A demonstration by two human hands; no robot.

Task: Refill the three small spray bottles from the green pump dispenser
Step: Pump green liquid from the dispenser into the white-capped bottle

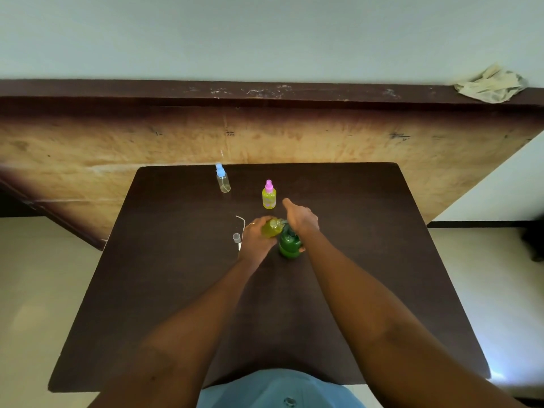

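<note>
My left hand [256,237] is wrapped around an uncapped yellow bottle [272,228], tilted at the green dispenser [290,242] mid-table [176,290]. My right hand [300,217] lies over the pump; its grip I can't judge. Pink-capped bottle [269,195] and blue-capped bottle [222,178] stand near the far edge. The near half is bare.

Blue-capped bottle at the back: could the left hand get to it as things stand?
Probably not right away. The left hand is holding a tilted small bottle at the green pump dispenser. The dark table toward the blue-capped bottle looks bare.
</note>
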